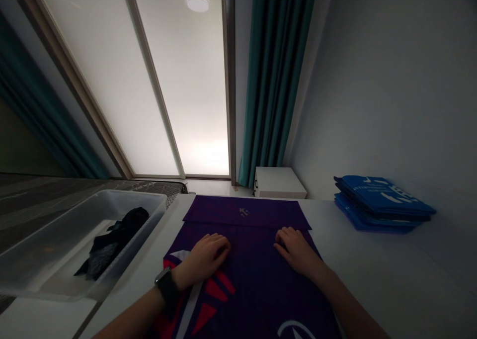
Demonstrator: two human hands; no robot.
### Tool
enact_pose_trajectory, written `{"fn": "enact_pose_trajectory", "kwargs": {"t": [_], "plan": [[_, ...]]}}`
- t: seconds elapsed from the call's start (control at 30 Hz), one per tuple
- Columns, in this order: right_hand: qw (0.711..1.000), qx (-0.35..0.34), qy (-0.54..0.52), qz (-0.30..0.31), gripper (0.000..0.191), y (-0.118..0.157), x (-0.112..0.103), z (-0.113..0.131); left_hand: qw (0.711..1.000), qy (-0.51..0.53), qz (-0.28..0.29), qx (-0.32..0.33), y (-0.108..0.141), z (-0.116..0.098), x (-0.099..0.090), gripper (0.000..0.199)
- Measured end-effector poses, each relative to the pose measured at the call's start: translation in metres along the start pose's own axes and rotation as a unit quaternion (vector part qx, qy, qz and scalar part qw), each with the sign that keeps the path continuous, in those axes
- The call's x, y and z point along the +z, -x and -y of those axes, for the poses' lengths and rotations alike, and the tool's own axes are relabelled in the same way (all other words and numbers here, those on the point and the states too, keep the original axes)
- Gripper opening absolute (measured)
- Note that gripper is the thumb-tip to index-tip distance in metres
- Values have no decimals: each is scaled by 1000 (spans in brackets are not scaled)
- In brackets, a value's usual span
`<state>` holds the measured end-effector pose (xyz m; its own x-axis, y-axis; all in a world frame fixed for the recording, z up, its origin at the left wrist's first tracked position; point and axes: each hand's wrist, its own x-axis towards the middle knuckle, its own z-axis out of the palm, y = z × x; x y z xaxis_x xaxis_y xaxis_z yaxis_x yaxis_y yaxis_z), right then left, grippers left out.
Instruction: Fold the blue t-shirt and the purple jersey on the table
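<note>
A dark purple printed garment (253,279), perhaps a shirt, lies spread on the white table in front of me. Red and white shapes mark its left side, and part of a white emblem shows at the near edge. Its far end forms a straight folded band (246,212) with a small arrow-like logo. My left hand (208,252), with a dark watch on the wrist, rests on the cloth left of centre, fingers loosely bent and thumb apart. On the right side, just below the band, my right hand (294,247) touches the fabric with its thumb away from the fingers.
A clear plastic bin (149,234) with dark cloth (115,239) inside stands at the left. Stacked blue printed items (383,200) lie on the table (376,274) at the right. Beyond are a white cabinet (279,180), a teal curtain (276,80) and frosted doors (186,90).
</note>
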<state>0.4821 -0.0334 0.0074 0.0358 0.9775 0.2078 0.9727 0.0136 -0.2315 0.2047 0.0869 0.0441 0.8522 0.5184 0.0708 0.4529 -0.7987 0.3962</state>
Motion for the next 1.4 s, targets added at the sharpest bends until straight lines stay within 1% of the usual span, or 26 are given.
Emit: {"fn": "enact_pose_trajectory", "kwargs": {"t": [0.17,0.37,0.5,0.57,0.63,0.73,0.8,0.87,1.0,1.13,1.23,1.4], "plan": [[1000,9,-29,5,16,-1,1,-3,999,-12,-37,-29,2,13,6,20],[999,27,-39,-19,24,-1,0,-5,995,-55,-72,-31,1,19,2,20],[999,33,-27,-24,35,-3,5,-7,991,-81,-105,-9,-9,37,0,38],[999,29,-19,-14,43,-4,10,-10,988,-96,-118,1,-16,48,-1,44],[999,33,-10,9,49,-7,14,-11,985,-115,-124,9,-24,58,-1,48],[998,41,-3,50,56,-17,18,-8,982,-139,-127,23,-40,65,1,50],[997,36,5,72,58,-29,17,-3,982,-146,-115,30,-52,66,3,50],[996,30,18,83,59,-46,17,4,984,-150,-90,37,-65,64,8,51],[996,25,36,75,57,-84,21,21,986,-145,-58,50,-93,51,20,50],[996,38,44,67,57,-115,34,30,990,-133,-34,29,-115,37,34,51],[995,53,42,75,58,-125,45,31,991,-129,-24,8,-123,34,45,53],[994,56,41,85,59,-124,55,28,988,-148,-36,6,-124,38,58,53]]}}
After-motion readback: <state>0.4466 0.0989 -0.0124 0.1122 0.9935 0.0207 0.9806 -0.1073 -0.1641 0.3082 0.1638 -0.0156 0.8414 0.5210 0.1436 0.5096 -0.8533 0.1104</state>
